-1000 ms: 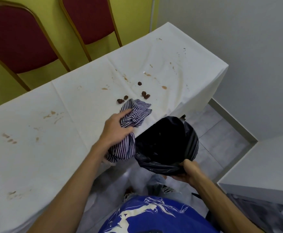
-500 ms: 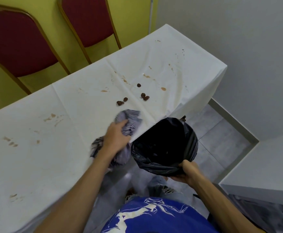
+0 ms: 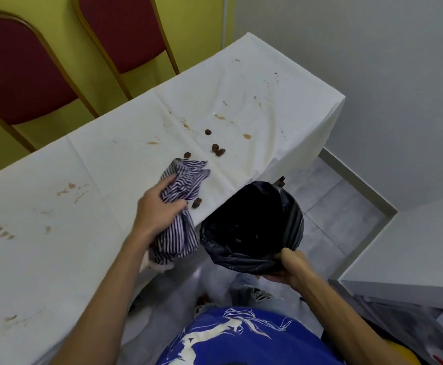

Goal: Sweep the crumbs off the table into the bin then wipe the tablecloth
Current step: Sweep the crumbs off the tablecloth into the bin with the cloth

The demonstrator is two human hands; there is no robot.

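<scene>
My left hand (image 3: pixel 157 209) grips a blue-and-white striped cloth (image 3: pixel 181 201) bunched at the near edge of the white tablecloth (image 3: pixel 96 167). One brown crumb (image 3: pixel 196 202) lies just right of the cloth near the edge. Three more crumbs (image 3: pixel 218 150) sit farther up the table, beyond the cloth. My right hand (image 3: pixel 291 267) holds the rim of a bin lined with a black bag (image 3: pixel 252 227), just below the table edge to the right of the cloth. Small bits show inside the bag. Brown smears mark the tablecloth in several places.
Two red chairs with gold frames (image 3: pixel 17 69) stand behind the table against a yellow wall. A grey wall rises to the right. A white surface (image 3: pixel 412 246) juts in at the lower right above the tiled floor (image 3: pixel 333 206).
My left hand pulled the cloth back toward the table edge, then pushed it out again toward the crumbs. One crumb now lies near the edge beside the cloth. The bin stayed nearly still.
</scene>
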